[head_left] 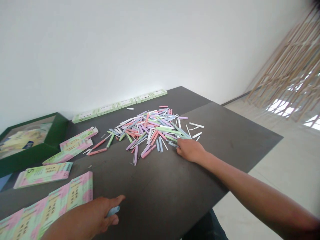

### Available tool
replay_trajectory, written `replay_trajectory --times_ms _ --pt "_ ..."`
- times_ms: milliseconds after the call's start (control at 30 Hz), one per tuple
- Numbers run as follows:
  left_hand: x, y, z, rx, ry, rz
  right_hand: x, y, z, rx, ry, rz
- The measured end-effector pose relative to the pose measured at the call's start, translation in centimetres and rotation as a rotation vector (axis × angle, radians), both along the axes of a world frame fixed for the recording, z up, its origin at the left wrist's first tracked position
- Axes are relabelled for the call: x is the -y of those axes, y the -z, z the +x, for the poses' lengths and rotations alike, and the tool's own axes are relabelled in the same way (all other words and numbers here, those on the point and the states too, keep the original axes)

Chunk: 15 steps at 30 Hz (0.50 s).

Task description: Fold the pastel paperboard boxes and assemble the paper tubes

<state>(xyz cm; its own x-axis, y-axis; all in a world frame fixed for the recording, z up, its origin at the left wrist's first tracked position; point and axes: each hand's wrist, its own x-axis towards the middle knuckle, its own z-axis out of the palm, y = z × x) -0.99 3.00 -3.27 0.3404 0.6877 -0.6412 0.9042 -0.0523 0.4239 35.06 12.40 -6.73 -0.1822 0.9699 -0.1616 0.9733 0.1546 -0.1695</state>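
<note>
A loose pile of pastel pen parts (147, 128), in pink, green, purple, blue and white, spreads over the middle of the dark table (145, 186). My left hand (102, 211) is low at the front left, curled round a light blue pen part (113, 210) with its index finger stretched out. Only one end of that part shows. My right hand (191, 150) reaches to the pile's near right edge with its fingertips drawn together. Light blue pieces (172, 144) lie right beside those fingers, and what is between them is hidden.
Pink and green printed boxes (61, 200) lie at the front left, with more boxes (75, 138) behind them. A green tray (56, 133) holding packets stands at the far left. Small flat boxes (107, 109) line the wall. The table's right edge drops to pale floor.
</note>
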Motion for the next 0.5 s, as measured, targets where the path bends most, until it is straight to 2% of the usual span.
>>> replay_trajectory --times_ms 167,267,500 --pt "-0.2 -1.2 0.8 -0.017 0.028 -0.011 0.7 0.2 -0.3 -0.17 -0.066 0.073" --pt "-0.2 -1.0 0.8 -0.008 0.026 -0.018 1.1 0.4 -0.9 -0.255 -0.093 0.099" --pt "-0.1 -0.7 0.8 -0.071 0.075 0.003 1.4 0.0 -1.7 -0.304 -0.098 0.127"
